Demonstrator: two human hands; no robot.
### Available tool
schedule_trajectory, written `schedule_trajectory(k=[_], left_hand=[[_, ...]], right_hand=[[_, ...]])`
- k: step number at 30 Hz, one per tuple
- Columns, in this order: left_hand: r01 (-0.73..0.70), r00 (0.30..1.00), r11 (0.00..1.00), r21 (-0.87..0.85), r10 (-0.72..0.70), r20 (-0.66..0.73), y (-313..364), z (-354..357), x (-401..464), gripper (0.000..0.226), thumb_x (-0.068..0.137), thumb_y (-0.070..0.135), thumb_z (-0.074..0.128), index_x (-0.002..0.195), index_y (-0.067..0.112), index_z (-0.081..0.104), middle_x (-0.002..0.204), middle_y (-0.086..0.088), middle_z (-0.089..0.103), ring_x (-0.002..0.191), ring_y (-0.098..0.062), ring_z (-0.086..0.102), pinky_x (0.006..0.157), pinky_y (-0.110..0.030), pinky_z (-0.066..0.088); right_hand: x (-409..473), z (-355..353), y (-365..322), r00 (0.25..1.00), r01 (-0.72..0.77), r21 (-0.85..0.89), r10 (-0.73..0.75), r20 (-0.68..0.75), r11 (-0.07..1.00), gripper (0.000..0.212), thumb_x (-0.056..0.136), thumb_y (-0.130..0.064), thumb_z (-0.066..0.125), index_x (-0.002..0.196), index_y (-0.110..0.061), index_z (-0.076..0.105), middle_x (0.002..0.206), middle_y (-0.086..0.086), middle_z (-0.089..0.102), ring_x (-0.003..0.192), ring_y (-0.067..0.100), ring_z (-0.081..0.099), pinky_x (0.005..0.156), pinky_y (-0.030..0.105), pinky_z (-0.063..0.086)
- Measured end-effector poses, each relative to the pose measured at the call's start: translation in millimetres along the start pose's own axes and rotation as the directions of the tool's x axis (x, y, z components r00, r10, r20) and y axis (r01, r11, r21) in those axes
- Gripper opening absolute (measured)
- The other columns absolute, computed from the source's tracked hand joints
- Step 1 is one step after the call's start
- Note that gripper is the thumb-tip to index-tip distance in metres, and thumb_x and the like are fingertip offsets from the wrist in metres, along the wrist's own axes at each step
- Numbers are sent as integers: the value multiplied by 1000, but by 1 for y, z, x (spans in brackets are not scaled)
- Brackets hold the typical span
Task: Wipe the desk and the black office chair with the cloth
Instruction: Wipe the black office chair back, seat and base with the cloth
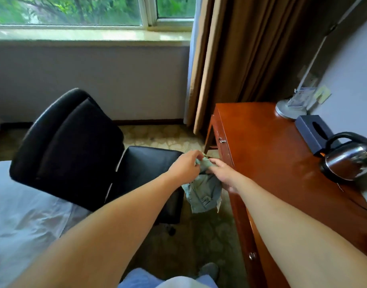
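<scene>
A pale green cloth (pixel 203 194) hangs in the air between the black office chair (pixel 78 146) and the reddish wooden desk (pixel 267 146). My left hand (pixel 185 166) pinches its top edge from the left. My right hand (pixel 223 175) grips the cloth from the right, close to the desk's front edge. Both hands are held above the gap between the chair's seat and the desk. The cloth's lower part droops loosely below them.
On the desk stand a metal kettle (pixel 348 163), a dark tissue box (pixel 315 132) and a lamp base (pixel 288 111). A brown curtain (pixel 240 59) hangs behind the desk. A white bed (pixel 22 215) lies at the left. Patterned carpet (pixel 199 235) covers the floor.
</scene>
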State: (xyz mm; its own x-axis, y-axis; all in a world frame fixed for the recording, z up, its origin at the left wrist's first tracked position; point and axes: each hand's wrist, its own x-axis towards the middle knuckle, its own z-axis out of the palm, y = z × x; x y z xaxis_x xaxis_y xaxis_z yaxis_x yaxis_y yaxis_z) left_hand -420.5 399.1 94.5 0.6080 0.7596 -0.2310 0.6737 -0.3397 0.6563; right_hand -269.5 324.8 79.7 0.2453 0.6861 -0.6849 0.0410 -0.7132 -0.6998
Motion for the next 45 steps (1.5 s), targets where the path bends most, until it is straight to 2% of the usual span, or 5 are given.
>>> schedule_trajectory(k=[16, 26, 31, 37, 45], left_hand=[[88, 990, 984, 156, -69, -124, -298, -256, -139, 36, 91, 22, 50, 126, 27, 59, 126, 1, 63, 113, -22, 60, 94, -43, 52], [226, 966, 953, 204, -192, -173, -378, -322, -167, 44, 92, 18, 48, 136, 24, 52, 142, -1, 47, 129, -25, 46, 100, -44, 47], [451, 860, 885, 115, -396, -322, -403, -342, -173, 55, 92, 19, 46, 146, 13, 35, 145, -15, 39, 134, -33, 36, 106, -43, 37], [617, 773, 786, 35, -598, -209, -423, -350, -168, 40, 90, 14, 46, 129, 8, 44, 125, -16, 55, 119, -35, 49, 89, -42, 47], [575, 810, 812, 102, -546, -215, -440, -351, -156, 10, 91, 5, 46, 98, 9, 52, 77, -2, 50, 76, -24, 53, 56, -30, 36]], right_hand=[[-5, 384, -126, 992, 116, -159, -106, 69, 980, 33, 92, -38, 60, 124, -30, 52, 111, 7, 68, 98, 25, 67, 78, 37, 55], [-12, 465, -159, 989, 148, -177, -149, 7, 973, 28, 89, -26, 59, 117, -27, 57, 107, 6, 67, 92, 22, 66, 70, 32, 50], [-3, 483, -164, 990, 137, -182, -138, 5, 974, 29, 88, -26, 59, 116, -28, 58, 106, 6, 67, 93, 23, 66, 72, 33, 51], [9, 501, -174, 988, 155, -157, -152, 31, 975, 27, 86, -24, 61, 112, -31, 60, 106, 5, 68, 94, 23, 67, 75, 34, 54], [25, 506, -176, 988, 156, -162, -155, 19, 974, 28, 85, -24, 61, 112, -33, 60, 105, 4, 69, 94, 23, 68, 82, 38, 57]])
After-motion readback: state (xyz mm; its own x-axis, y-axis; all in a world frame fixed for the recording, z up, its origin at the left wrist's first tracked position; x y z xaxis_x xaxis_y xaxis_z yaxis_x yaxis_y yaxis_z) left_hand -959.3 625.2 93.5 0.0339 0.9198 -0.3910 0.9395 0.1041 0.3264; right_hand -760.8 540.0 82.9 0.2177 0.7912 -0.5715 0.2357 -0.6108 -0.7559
